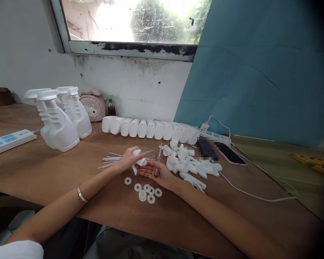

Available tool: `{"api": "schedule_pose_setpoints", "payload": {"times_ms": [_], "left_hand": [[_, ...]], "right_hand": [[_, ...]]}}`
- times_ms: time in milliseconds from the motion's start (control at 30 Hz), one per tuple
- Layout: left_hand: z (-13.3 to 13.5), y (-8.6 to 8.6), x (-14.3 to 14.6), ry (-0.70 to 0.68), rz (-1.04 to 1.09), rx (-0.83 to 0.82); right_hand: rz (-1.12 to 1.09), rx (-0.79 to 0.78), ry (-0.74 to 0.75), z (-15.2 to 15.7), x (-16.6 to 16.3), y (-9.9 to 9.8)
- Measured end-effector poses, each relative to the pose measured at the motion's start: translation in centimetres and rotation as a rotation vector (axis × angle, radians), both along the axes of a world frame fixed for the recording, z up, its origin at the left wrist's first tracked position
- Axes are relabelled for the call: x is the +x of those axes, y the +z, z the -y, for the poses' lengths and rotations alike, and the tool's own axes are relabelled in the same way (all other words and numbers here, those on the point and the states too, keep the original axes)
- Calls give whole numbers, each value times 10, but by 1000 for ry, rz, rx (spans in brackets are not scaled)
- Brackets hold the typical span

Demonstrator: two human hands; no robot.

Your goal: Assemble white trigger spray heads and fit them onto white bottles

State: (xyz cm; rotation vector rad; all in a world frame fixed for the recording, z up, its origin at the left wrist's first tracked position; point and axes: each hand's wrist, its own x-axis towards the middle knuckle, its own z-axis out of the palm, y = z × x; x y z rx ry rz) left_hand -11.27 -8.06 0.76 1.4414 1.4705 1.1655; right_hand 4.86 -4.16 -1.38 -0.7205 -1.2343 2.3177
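My left hand [128, 159] is closed round a white spray trigger head [139, 160] just above the wooden table [70, 169]. My right hand [159, 174] lies palm up beside it, fingers touching the trigger head, with a thin screwdriver-like tool [158, 160] resting across the palm and its tip pointing away. Several white ring washers [147, 192] lie on the table just in front of both hands. A pile of white trigger heads [189, 162] sits to the right. Thin white dip tubes [110, 160] lie fanned out behind my left hand.
A row of white bottles [151, 128] lies on its side along the wall. Assembled spray bottles [61, 118] stand at left with a pink bag [93, 104]. A power strip [8, 140] is far left; a phone [230, 154], another strip and cable [248, 194] are right.
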Motion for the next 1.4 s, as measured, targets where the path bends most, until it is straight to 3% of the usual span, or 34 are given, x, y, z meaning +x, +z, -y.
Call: {"api": "schedule_pose_setpoints", "payload": {"times_ms": [133,233,400,533,667,800,1000,1100,1267,1400], "left_hand": [[6,3,0,35,-433,227],[10,4,3,13,-711,279],[11,4,3,4,-793,296],[10,3,0,32,-684,329],[12,5,-3,164,-533,399],[8,8,-5,281,-211,365],[-4,3,-7,80,456,138],[-4,1,-5,-9,644,67],[-5,1,2,82,594,13],[-13,-3,17,84,445,12]], "right_hand": [[-88,-80,9,-4,1,-4],[-125,-96,16,-6,1,-7],[-147,-93,26,-7,1,-10],[-151,-71,30,-6,1,-10],[-140,-31,55,-1,1,-5],[-120,13,76,6,0,2],[-120,72,-55,11,-2,1],[-134,112,-157,14,-5,-3],[-171,238,-316,19,-2,-3],[-155,583,-467,16,25,14]]}}
